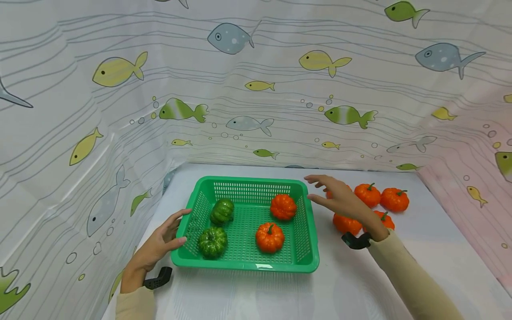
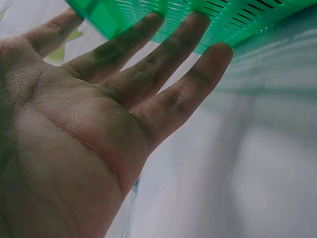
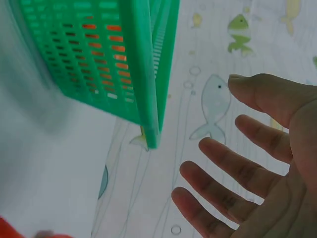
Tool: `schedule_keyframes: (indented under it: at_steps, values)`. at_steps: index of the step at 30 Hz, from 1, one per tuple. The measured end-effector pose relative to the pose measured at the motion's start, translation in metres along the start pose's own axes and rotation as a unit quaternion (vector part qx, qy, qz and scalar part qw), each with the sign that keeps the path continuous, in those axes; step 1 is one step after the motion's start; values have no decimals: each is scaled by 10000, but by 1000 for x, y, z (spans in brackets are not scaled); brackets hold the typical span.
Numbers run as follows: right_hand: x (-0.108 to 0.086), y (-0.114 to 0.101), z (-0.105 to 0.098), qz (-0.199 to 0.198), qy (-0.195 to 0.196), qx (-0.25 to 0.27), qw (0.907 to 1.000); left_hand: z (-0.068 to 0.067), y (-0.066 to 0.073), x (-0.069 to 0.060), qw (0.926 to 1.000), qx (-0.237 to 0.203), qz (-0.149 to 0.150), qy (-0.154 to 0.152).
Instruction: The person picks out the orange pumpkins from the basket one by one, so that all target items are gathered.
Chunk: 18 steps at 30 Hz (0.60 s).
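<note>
A green basket (image 1: 248,266) holds two green pumpkins (image 1: 213,242) on its left side and two orange pumpkins (image 1: 270,238) on its right. My left hand (image 1: 159,240) is at the basket's left end with spread fingers; in the left wrist view the fingertips of that hand (image 2: 99,114) reach the basket's side (image 2: 237,20), though contact is hard to tell. Beside the right end, my right hand (image 1: 340,198) hangs with fingers apart and nothing in them. The right wrist view shows a gap between the right hand (image 3: 247,173) and the basket (image 3: 138,69).
Several orange pumpkins (image 1: 394,199) lie on the white table (image 1: 248,298) to the right of the basket, some partly hidden by my right hand and wrist. A curtain with printed fish (image 1: 244,123) stands behind the table and along both sides.
</note>
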State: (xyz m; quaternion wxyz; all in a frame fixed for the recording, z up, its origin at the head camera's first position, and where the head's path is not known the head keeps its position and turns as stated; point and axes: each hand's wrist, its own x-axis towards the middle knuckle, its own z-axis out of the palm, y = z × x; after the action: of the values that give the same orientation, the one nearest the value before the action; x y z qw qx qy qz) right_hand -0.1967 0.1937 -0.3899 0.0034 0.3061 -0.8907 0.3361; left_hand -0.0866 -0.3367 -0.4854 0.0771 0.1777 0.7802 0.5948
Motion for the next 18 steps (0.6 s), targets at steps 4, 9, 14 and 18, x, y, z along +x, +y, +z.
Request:
schedule_keyframes:
  at_steps: [4,9,14,18]
  values:
    - [12,-8,11,-186,-188,-23,9996,0,1,0,9999,61,-71,36]
    - [25,-18,23,-319,-418,99,9986,0,1,-1,9999,87,-88,40]
    - [36,-26,35,-512,-705,127,9961,0,0,-1,10000,-21,-84,5]
    - [46,-31,42,-712,-921,67,9932,0,0,0,10000,-5,-66,9]
